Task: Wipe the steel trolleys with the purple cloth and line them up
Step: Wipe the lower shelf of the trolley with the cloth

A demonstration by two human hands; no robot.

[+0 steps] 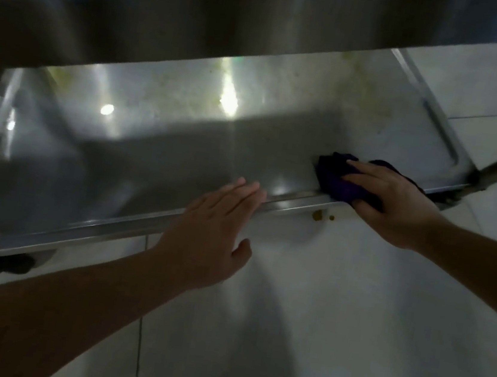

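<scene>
Head camera looks down at the low shelf of a shiny steel trolley [184, 136], which stands on a pale tiled floor [351, 310] under its own upper shelf [168, 15]. On the near right part of the low shelf, the right hand [395, 203] grips a bunched dark purple cloth [340, 181], with fingers curled round it. To its left, the left hand [216, 234] lies flat with straight fingers on the shelf's front rim, holding nothing, and two small brown crumbs [319, 215] sit on the floor just below the rim.
</scene>
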